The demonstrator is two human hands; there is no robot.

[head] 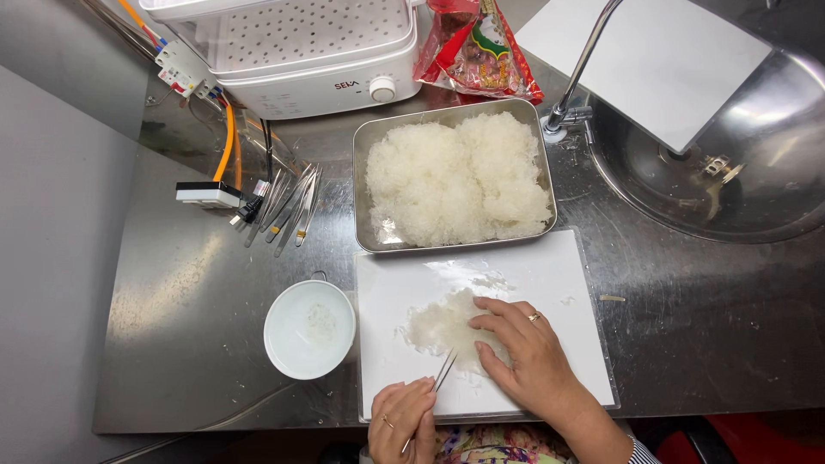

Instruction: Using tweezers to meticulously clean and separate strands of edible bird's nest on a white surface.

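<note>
A small flat clump of translucent white strands (pixel 436 326) lies on a white cutting board (pixel 550 283). My right hand (pixel 524 352) rests flat on the clump's right side, a ring on one finger. My left hand (pixel 402 419), at the board's near edge, pinches metal tweezers (pixel 442 373) whose tips point at the clump's lower edge. Just beyond the board stands a rectangular metal tray (pixel 364 180) heaped with the same white strands (pixel 455 176).
A small white bowl (pixel 309 329) of water sits left of the board. Several spare tweezers (pixel 288 206) lie further back, near a white steamer appliance (pixel 301 51), cables and a plug. A red food packet (pixel 473 47), a tap (pixel 577 77) and a round sink (pixel 756 180) are at right.
</note>
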